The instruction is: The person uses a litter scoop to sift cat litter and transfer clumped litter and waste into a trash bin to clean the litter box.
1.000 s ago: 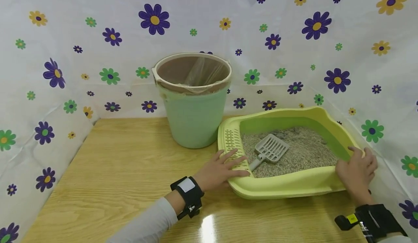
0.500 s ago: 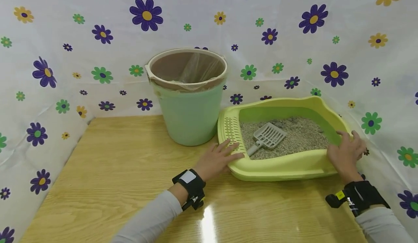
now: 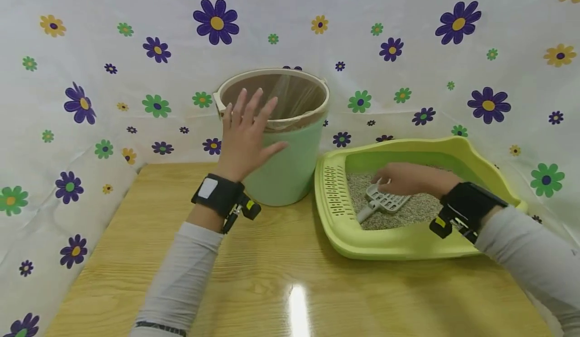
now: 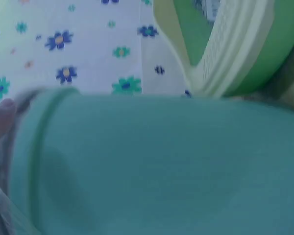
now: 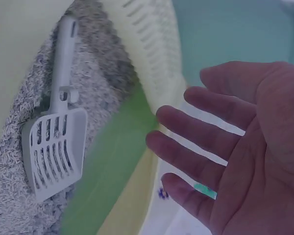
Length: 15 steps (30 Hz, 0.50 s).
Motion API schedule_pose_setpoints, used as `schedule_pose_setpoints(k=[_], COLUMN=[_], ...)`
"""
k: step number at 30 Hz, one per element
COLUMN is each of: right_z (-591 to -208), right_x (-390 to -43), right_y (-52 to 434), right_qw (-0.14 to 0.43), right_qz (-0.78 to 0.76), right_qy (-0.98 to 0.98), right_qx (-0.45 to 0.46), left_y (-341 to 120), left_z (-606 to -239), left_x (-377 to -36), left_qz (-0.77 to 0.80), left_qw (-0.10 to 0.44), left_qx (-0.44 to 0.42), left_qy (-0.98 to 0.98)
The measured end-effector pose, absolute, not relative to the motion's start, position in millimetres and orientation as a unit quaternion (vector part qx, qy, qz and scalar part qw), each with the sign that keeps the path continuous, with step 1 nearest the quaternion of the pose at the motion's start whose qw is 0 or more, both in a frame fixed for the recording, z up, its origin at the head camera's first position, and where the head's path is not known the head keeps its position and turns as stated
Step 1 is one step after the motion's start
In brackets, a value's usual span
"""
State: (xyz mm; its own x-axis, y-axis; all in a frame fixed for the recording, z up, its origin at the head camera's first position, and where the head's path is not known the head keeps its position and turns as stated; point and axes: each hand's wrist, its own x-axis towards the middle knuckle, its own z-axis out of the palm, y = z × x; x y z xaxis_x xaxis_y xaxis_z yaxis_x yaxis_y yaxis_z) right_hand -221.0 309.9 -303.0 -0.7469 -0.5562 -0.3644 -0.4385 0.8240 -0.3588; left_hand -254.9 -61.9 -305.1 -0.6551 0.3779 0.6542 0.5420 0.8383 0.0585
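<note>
My left hand (image 3: 244, 138) is raised with spread fingers in front of the mint-green bucket (image 3: 294, 163), overlapping its near rim in the head view. A clear plastic liner (image 3: 294, 97) hangs inside the bucket. Over the yellow-green litter box (image 3: 408, 244), my right hand (image 3: 414, 178) hovers with loosely bent fingers and holds nothing, as the right wrist view shows. Below it, a grey slotted litter scoop (image 5: 56, 142) lies on the granular litter (image 3: 421, 211), its handle toward the box's perforated end. In the left wrist view, the bucket wall fills most of the picture.
Both containers stand on a wooden table (image 3: 181, 256), the box to the right of the bucket. A white flower-patterned sheet (image 3: 272, 19) encloses the back and sides.
Both hands have come off the litter box's rim. My left hand moved up and left to the bucket; my right hand moved left over the scoop. The box was pushed slightly back earlier.
</note>
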Motion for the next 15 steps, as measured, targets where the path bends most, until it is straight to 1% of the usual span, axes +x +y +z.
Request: schedule_pose_setpoints(k=[2, 3, 8, 9, 15], right_z=[-306.2, -309.2, -329.6, -335.0, -368.6], right_x=[-228.7, -231.5, -238.7, -238.0, -227.8], right_y=[294.6, 288.8, 272.1, 271.0, 269.6], right_qw=[0.245, 0.252, 0.282, 0.291, 0.341], right_qz=[-0.077, -0.053, 0.031, 0.046, 0.095], right_qy=[0.922, 0.918, 0.908, 0.908, 0.894], right_qx=[-0.291, -0.300, -0.309, -0.297, -0.275], left_y=[-65.5, -65.8, -62.4, -61.5, -52.8], left_z=[-300.0, -300.5, -305.5, -304.9, -300.7], left_x=[-260.5, -262.2, -261.8, -260.9, -255.3], left_qz=[-0.117, -0.110, -0.091, -0.093, -0.109], left_qw=[0.308, 0.308, 0.356, 0.363, 0.367], left_qx=[-0.245, -0.243, -0.252, -0.257, -0.283], left_qy=[-0.912, -0.913, -0.895, -0.891, -0.879])
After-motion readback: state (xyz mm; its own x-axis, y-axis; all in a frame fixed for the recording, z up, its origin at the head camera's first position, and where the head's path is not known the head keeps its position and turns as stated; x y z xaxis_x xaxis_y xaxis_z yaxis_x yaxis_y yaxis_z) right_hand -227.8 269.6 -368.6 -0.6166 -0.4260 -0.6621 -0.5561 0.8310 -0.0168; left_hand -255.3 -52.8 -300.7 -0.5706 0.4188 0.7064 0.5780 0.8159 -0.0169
